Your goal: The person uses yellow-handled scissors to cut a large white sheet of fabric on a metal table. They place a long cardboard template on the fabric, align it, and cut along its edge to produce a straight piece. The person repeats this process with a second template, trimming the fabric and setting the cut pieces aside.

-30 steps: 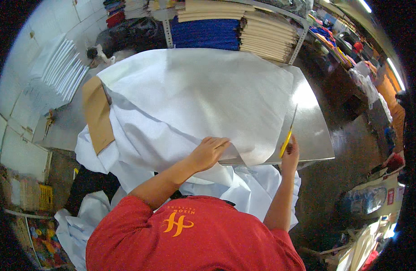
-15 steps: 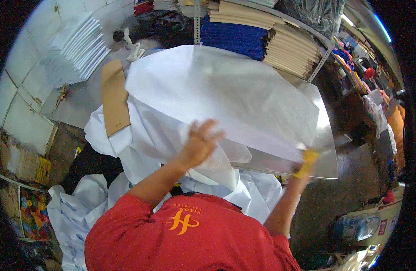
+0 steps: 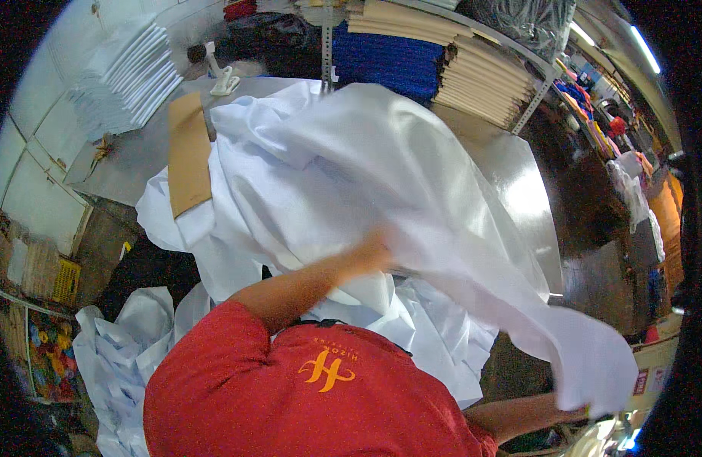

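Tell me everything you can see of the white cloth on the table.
The white cloth is plain, smooth and faintly glossy, like woven fabric. It lies in loose folds across the metal-topped table, with its right part stretched past the table's edge to the right hand, whose grip is mostly hidden. A flat brown card lies on its left end. The left hand, blurred, is at its near side; contact is unclear. Whether the white folds below the table belong to it can't be told.

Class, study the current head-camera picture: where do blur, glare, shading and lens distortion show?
In the head view, motion blur smears the left hand; glare whitens part of the metal table; soft shading marks folds in the white cloth; fisheye distortion bows the table's right edge, and the corners are black.
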